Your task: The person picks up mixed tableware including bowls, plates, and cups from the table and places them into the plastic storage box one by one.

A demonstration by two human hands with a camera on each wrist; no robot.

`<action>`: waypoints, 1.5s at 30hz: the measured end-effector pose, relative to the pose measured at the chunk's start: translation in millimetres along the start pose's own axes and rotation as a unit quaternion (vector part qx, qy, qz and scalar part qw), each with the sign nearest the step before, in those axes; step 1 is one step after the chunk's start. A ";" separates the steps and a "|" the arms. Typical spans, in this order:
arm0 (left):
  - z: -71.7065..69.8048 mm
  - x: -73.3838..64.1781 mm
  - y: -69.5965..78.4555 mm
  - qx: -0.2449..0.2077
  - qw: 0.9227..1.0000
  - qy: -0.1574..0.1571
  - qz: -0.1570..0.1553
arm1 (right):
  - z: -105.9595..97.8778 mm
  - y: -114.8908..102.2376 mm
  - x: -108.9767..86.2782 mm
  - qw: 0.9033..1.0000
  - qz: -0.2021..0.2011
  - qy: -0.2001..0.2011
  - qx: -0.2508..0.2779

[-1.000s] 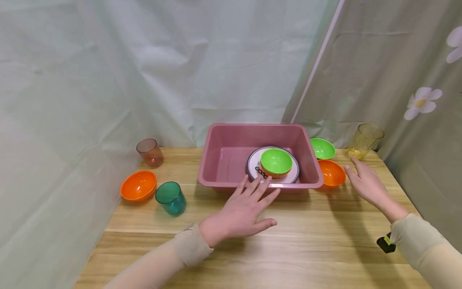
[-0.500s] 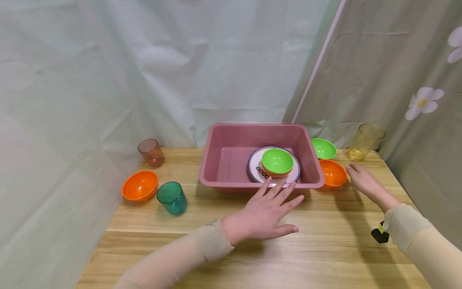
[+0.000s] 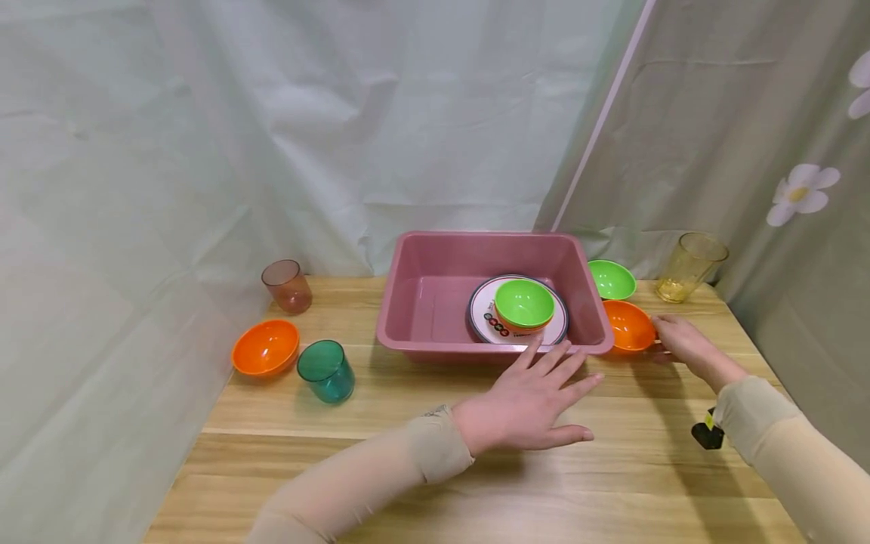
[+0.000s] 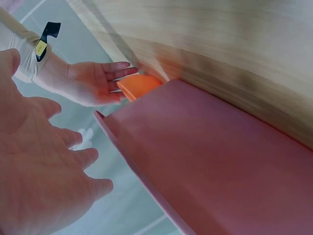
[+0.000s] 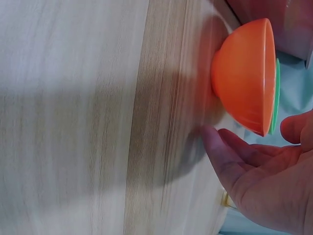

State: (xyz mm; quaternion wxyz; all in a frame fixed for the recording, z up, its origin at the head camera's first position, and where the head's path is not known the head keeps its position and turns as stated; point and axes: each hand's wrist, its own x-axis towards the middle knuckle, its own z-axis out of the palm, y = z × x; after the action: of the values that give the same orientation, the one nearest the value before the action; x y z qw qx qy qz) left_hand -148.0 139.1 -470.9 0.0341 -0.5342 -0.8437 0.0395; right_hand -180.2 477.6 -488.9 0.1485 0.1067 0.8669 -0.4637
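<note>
Extending loose fingers over a wood-grained table [image 3: 612,483], both hands [image 3: 533,412] [image 3: 689,347] face pale hanging drapes [image 3: 442,121].

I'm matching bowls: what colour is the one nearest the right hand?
That bowl is orange, best seen in the right wrist view.

"What colour is the basin [image 3: 435,350]?"
"Dusty pink. Its plate [image 3: 482,301] is white, dark-rimmed, with red and green rings [image 3: 496,325]."
"And on it?"
"The upper bowl [image 3: 525,304] is lime green, the lower bowl [image 3: 522,330] orange."
"Beside the basin?"
"The near bowl [image 3: 630,329] is orange, the far bowl [image 3: 614,281] green. The left bowl [image 3: 265,349]: orange."
"Anything tinted?"
"The tall cup [image 3: 688,268], amber; the back cup [image 3: 291,291], reddish; the squat cup [image 3: 331,378], teal."
"Patterns?"
"The table [image 3: 381,378] shows brown streaks; the curtain [image 3: 734,136], a white yellow-centred flower [image 3: 799,194]."
</note>
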 end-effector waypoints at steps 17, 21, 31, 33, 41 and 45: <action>3.1 23.8 17.7 -0.006 0.999 -0.040 0.004 | 3.5 2.5 7.0 0.996 0.021 -0.018 0.082; 4.5 24.7 18.6 -0.009 0.999 -0.043 0.004 | 2.9 3.9 8.9 0.994 0.028 -0.020 0.106; 4.6 24.9 20.2 0.000 0.999 -0.039 0.006 | 2.4 8.6 12.0 0.984 0.044 -0.024 0.174; 4.9 24.8 20.6 -0.002 0.999 -0.040 0.006 | 3.0 9.7 12.9 0.980 0.047 -0.025 0.190; 6.1 26.7 21.6 0.000 0.999 -0.044 0.006 | 5.3 11.4 13.6 0.969 0.051 -0.032 0.241; 6.0 27.6 22.1 -0.001 0.999 -0.047 0.006 | 6.1 10.8 13.3 0.966 0.053 -0.030 0.252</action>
State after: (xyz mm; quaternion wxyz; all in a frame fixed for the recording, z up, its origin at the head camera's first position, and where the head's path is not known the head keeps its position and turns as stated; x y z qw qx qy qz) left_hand -140.5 173.3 -478.7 -0.0064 -0.5367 -0.8413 0.0646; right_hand -188.1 479.0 -505.2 0.1675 0.1726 0.7105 -0.6613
